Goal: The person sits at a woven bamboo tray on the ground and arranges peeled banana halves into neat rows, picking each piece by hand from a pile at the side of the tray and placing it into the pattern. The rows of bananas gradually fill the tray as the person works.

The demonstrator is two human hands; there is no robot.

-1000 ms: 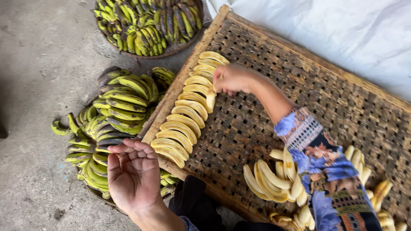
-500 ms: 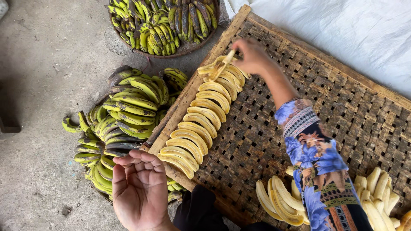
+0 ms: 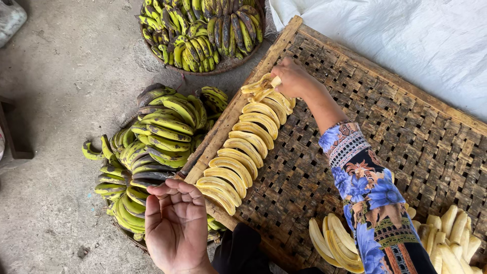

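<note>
On the woven bamboo tray, which is pretty much our landmark for everything, we've got a neat row of peeled bananas running along its left edge, each one overlapping the next. From the head view, our right hand is up at the far end of that row, fingers pinched shut around a peeled banana piece that's touching the top of the line. The floral sleeve on that arm stretches across the middle of the tray.

Our left hand hangs just off the tray's near-left corner, palm up, fingers loosely curled and holding nothing. It's hovering over the edge of a pile of unpeeled green-yellow bananas that sits on the concrete floor just beside the tray's left frame.

Past the tray's far-left corner there's a round basket of spotty unpeeled bananas, near the corner, though we can't tell whether it touches. A white sack lies along the tray's far side. At the tray's near-right part, a loose heap of more peeled bananas sits next to our sleeve, with another bunch further right.
</note>
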